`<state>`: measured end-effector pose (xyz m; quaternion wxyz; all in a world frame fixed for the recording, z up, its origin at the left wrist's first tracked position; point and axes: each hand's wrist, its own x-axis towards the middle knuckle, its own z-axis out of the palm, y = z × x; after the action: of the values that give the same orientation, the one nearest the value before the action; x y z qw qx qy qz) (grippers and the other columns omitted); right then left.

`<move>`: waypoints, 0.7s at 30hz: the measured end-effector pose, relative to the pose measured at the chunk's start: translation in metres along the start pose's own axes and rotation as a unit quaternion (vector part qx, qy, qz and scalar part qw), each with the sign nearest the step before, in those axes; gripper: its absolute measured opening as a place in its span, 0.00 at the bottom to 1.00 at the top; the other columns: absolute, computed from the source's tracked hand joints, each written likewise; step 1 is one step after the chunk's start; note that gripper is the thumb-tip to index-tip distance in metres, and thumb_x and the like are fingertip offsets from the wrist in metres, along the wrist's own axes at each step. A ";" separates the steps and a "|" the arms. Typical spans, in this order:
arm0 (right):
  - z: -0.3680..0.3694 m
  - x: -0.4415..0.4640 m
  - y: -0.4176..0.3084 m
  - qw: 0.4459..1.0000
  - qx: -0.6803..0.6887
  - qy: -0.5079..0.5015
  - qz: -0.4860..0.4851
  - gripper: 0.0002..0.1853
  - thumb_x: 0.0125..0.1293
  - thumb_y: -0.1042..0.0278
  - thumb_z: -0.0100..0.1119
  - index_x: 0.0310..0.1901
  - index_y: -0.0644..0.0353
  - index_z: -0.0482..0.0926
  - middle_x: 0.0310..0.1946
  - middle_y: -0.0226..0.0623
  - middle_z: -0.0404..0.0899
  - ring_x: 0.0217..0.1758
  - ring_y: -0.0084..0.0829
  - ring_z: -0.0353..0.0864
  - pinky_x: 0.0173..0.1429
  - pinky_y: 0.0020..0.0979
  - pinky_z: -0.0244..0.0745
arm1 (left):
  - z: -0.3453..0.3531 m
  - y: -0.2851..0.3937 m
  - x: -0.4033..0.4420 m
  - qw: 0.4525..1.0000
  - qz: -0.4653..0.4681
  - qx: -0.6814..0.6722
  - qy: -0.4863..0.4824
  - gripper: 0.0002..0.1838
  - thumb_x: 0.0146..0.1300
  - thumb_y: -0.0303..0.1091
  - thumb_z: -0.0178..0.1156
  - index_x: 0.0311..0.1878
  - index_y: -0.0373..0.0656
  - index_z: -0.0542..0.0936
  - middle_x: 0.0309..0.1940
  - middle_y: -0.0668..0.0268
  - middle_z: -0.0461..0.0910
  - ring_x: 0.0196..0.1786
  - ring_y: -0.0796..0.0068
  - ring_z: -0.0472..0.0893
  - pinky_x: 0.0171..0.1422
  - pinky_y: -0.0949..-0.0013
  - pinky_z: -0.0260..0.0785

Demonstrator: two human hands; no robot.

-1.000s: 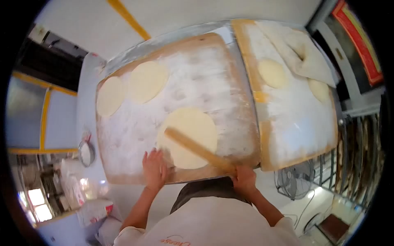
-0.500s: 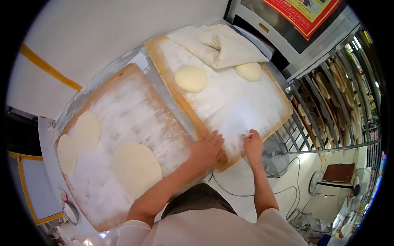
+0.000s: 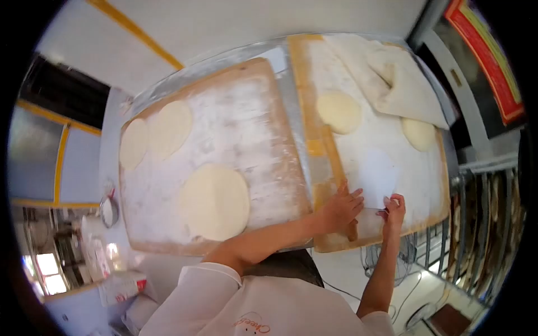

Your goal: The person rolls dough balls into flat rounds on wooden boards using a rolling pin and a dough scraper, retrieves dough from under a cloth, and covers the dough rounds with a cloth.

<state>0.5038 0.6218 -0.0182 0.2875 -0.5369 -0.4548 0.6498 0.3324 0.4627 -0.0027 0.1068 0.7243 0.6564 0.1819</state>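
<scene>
My left hand (image 3: 342, 207) lies across the wooden rolling pin (image 3: 334, 157), palm down with its fingers apart. The pin rests lengthwise on the floured right board (image 3: 428, 185). Just right of it, my right hand (image 3: 394, 210) is closed in a pinch near the board's front; what it pinches is too small to make out. A pale flat patch (image 3: 378, 168) lies beyond both hands. On that board are a thick dough round (image 3: 339, 112) and another (image 3: 418, 133) partly under a folded cloth (image 3: 392, 73). A wide flat dough sheet (image 3: 216, 201) lies on the left board (image 3: 269, 185).
Two thinner dough rounds, one (image 3: 134, 144) at the left edge and one (image 3: 172, 129) beside it, lie on the left board. A small round container (image 3: 109, 211) stands left of it. At the right are a rack (image 3: 482, 224) and a fan (image 3: 406, 252) below the boards.
The rolling pin has gone from the large dough sheet to the right board. My left hand has crossed over onto it; my right hand has let go of it and now pinches further right.
</scene>
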 end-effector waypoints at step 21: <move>0.182 -0.085 -0.009 0.961 -0.008 -0.276 0.013 0.12 0.63 0.82 0.56 0.48 0.66 0.78 0.40 0.32 0.83 0.41 0.22 0.80 0.50 0.25 0.75 | -0.153 -0.140 -0.351 0.662 -0.568 -0.406 0.273 0.15 0.58 0.37 0.68 0.42 0.35 0.82 0.32 0.67 0.82 0.32 0.80 0.78 0.38 0.74 0.71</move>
<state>0.3499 0.5011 0.0289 0.1373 -0.3447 -0.5148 0.7729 0.1176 0.1183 0.0388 0.2891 0.0134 0.8011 0.5240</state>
